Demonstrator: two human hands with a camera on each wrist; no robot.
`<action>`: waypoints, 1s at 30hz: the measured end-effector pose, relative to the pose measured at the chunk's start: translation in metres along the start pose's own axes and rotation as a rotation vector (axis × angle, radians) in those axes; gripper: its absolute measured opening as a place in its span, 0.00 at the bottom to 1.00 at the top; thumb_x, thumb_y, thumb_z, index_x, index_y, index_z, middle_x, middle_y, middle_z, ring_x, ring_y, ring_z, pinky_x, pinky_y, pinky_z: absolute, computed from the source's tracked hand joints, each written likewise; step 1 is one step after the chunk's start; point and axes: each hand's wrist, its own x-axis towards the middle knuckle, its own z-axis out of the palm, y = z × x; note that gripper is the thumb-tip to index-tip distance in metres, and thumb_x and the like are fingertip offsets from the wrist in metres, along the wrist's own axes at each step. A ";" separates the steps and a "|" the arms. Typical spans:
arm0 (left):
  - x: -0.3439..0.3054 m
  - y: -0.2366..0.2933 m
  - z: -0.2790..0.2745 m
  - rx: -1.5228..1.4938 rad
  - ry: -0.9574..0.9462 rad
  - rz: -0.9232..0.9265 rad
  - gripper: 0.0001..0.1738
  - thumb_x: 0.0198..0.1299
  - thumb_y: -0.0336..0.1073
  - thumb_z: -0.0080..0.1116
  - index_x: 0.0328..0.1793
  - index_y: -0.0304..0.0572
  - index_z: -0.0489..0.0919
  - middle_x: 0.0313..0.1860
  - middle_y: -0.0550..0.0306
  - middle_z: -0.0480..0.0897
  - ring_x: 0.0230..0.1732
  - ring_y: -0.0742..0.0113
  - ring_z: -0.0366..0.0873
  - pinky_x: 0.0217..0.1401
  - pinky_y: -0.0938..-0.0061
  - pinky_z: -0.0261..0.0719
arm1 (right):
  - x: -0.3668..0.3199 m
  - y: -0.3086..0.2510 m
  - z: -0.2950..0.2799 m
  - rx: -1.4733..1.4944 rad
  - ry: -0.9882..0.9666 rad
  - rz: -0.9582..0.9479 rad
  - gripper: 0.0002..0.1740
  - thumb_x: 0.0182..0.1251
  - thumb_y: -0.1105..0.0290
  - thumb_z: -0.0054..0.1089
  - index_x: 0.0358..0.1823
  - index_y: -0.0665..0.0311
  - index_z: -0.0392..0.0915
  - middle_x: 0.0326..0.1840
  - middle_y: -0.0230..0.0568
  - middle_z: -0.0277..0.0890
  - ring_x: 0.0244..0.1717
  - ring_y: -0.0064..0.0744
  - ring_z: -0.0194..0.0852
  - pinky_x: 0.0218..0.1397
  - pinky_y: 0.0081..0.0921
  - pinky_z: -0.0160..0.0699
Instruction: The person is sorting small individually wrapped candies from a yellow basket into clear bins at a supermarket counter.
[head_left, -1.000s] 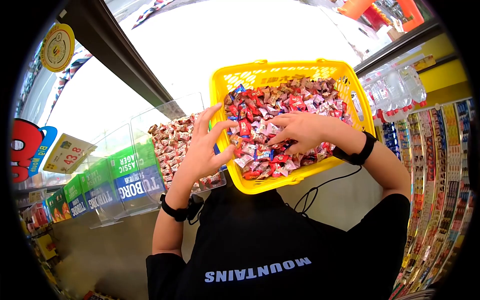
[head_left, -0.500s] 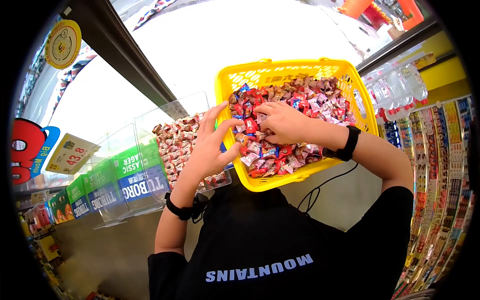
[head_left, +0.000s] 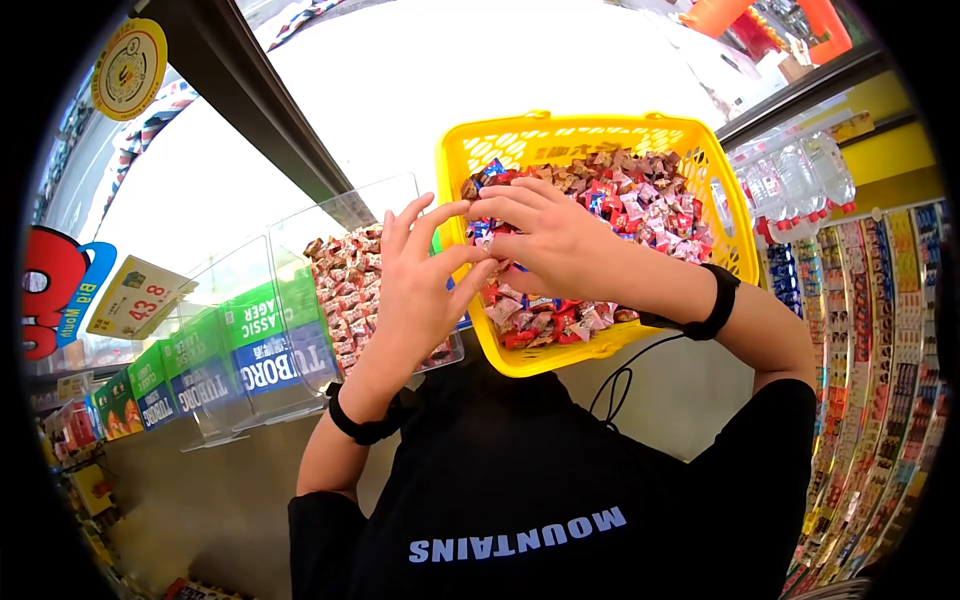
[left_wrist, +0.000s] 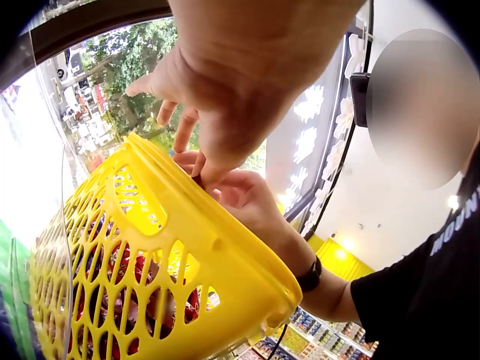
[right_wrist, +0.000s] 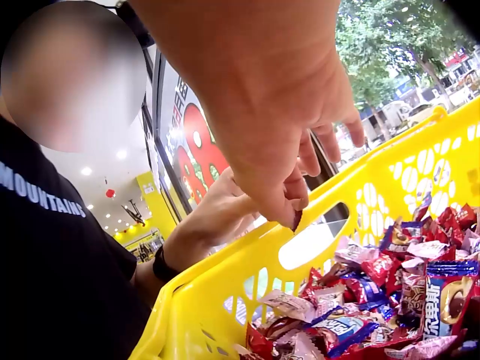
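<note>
Yellow perforated plastic basket (head_left: 455, 160) of wrapped candies (head_left: 640, 195) unchanged, just beside clear acrylic candy bin (head_left: 310, 230). Right hand (head_left: 545, 240) moved from mid-pile to basket's left rim, fingers bunched together, can't tell on what. Left hand (head_left: 420, 285) at same rim, fingers apart, now touching right hand

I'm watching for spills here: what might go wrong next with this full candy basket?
1. The candies lie heaped close to the rim of the yellow basket, just where the right hand and left hand meet. A quick sweep may flick some over.
2. What carries the basket is hidden, so pressing on that rim might tip it towards the clear bin.
</note>
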 end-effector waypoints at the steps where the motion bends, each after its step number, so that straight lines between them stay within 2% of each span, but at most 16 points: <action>1: 0.000 0.000 -0.001 0.007 0.006 -0.002 0.09 0.60 0.43 0.80 0.44 0.54 0.94 0.70 0.57 0.83 0.81 0.40 0.69 0.85 0.26 0.57 | 0.000 0.001 0.001 0.001 0.004 0.008 0.12 0.55 0.64 0.78 0.40 0.59 0.91 0.69 0.43 0.80 0.74 0.46 0.74 0.78 0.49 0.70; 3: -0.002 0.001 -0.003 0.019 0.017 -0.011 0.07 0.60 0.41 0.80 0.41 0.53 0.93 0.68 0.59 0.84 0.80 0.42 0.71 0.85 0.25 0.58 | -0.001 0.003 0.001 0.063 -0.004 0.051 0.11 0.58 0.64 0.77 0.40 0.58 0.91 0.69 0.43 0.80 0.73 0.46 0.76 0.77 0.48 0.71; 7: -0.006 -0.007 -0.010 0.039 0.043 -0.037 0.06 0.60 0.35 0.80 0.40 0.48 0.92 0.65 0.56 0.87 0.81 0.43 0.71 0.86 0.38 0.62 | -0.002 0.009 0.002 0.121 0.014 0.084 0.11 0.61 0.67 0.80 0.42 0.57 0.87 0.68 0.39 0.80 0.68 0.48 0.79 0.74 0.47 0.75; 10: -0.013 -0.022 -0.024 -0.015 0.047 -0.164 0.06 0.62 0.35 0.78 0.40 0.44 0.91 0.66 0.55 0.86 0.80 0.44 0.71 0.83 0.44 0.65 | -0.003 0.014 -0.005 0.140 -0.022 0.142 0.12 0.62 0.67 0.80 0.44 0.57 0.86 0.68 0.40 0.80 0.68 0.49 0.79 0.74 0.46 0.75; 11: -0.016 -0.028 -0.031 -0.039 0.054 -0.223 0.06 0.64 0.35 0.76 0.39 0.42 0.89 0.65 0.53 0.85 0.80 0.43 0.70 0.82 0.48 0.66 | -0.003 0.014 -0.010 0.185 -0.068 0.174 0.14 0.65 0.61 0.76 0.48 0.57 0.86 0.68 0.44 0.80 0.69 0.48 0.79 0.75 0.46 0.74; 14: -0.031 -0.061 -0.042 0.040 0.047 -0.308 0.07 0.66 0.35 0.74 0.40 0.41 0.89 0.65 0.52 0.84 0.81 0.41 0.68 0.82 0.49 0.65 | -0.018 0.026 -0.014 0.054 -0.206 0.199 0.17 0.64 0.58 0.79 0.48 0.57 0.88 0.71 0.46 0.78 0.73 0.50 0.76 0.76 0.48 0.72; 17: -0.053 -0.123 -0.029 0.222 -0.066 -0.328 0.08 0.67 0.40 0.75 0.39 0.44 0.90 0.65 0.51 0.83 0.81 0.40 0.67 0.83 0.46 0.63 | -0.041 0.041 -0.027 -0.058 -0.604 0.217 0.20 0.61 0.54 0.81 0.50 0.56 0.90 0.76 0.48 0.75 0.78 0.52 0.71 0.79 0.50 0.69; 18: -0.059 -0.143 -0.020 0.286 -0.114 -0.335 0.09 0.67 0.41 0.75 0.39 0.45 0.91 0.66 0.51 0.83 0.81 0.40 0.67 0.83 0.45 0.63 | -0.044 0.045 -0.027 -0.023 -0.631 0.265 0.21 0.60 0.54 0.81 0.50 0.55 0.90 0.77 0.49 0.74 0.79 0.52 0.69 0.80 0.50 0.68; 19: -0.059 -0.151 -0.013 0.234 -0.177 -0.390 0.10 0.65 0.44 0.76 0.38 0.48 0.92 0.67 0.53 0.83 0.80 0.41 0.67 0.84 0.40 0.57 | -0.048 0.049 -0.024 0.011 -0.657 0.312 0.21 0.59 0.53 0.82 0.50 0.54 0.91 0.78 0.49 0.73 0.80 0.53 0.68 0.80 0.51 0.67; 20: -0.062 -0.156 -0.008 0.293 -0.214 -0.389 0.10 0.65 0.45 0.76 0.38 0.48 0.92 0.67 0.53 0.83 0.81 0.41 0.67 0.85 0.37 0.56 | -0.052 0.052 -0.021 0.047 -0.684 0.361 0.22 0.58 0.52 0.82 0.50 0.53 0.91 0.80 0.50 0.72 0.81 0.53 0.67 0.81 0.51 0.66; 22: -0.065 -0.158 0.000 0.413 -0.288 -0.390 0.11 0.66 0.47 0.75 0.40 0.49 0.93 0.68 0.54 0.83 0.82 0.42 0.66 0.86 0.32 0.53 | -0.055 0.054 -0.017 0.100 -0.656 0.362 0.19 0.58 0.54 0.83 0.47 0.52 0.91 0.81 0.50 0.71 0.81 0.54 0.67 0.81 0.50 0.67; 23: -0.067 -0.164 0.002 0.419 -0.312 -0.379 0.12 0.66 0.49 0.75 0.39 0.50 0.93 0.69 0.55 0.83 0.83 0.43 0.65 0.88 0.27 0.48 | -0.054 0.052 -0.016 0.106 -0.662 0.359 0.18 0.58 0.55 0.83 0.46 0.53 0.91 0.81 0.50 0.71 0.81 0.54 0.68 0.82 0.50 0.67; 25: -0.066 -0.170 0.007 0.443 -0.357 -0.412 0.12 0.66 0.48 0.75 0.38 0.51 0.94 0.69 0.55 0.83 0.84 0.43 0.64 0.89 0.27 0.46 | -0.048 0.044 -0.016 0.128 -0.688 0.358 0.16 0.59 0.58 0.83 0.44 0.55 0.91 0.80 0.50 0.71 0.81 0.55 0.69 0.82 0.50 0.68; 28: -0.058 -0.179 0.017 0.533 -0.459 -0.454 0.11 0.66 0.48 0.75 0.41 0.52 0.95 0.69 0.57 0.83 0.85 0.45 0.64 0.89 0.25 0.47 | -0.055 0.047 -0.003 0.137 -0.623 0.308 0.16 0.59 0.55 0.82 0.43 0.53 0.90 0.78 0.51 0.74 0.80 0.55 0.69 0.79 0.51 0.69; 30: -0.056 -0.183 0.026 0.504 -0.409 -0.403 0.10 0.65 0.47 0.75 0.39 0.52 0.94 0.69 0.58 0.83 0.83 0.50 0.66 0.88 0.25 0.48 | -0.054 0.045 -0.001 0.114 -0.605 0.284 0.16 0.61 0.54 0.81 0.43 0.55 0.89 0.77 0.51 0.74 0.79 0.55 0.69 0.79 0.51 0.69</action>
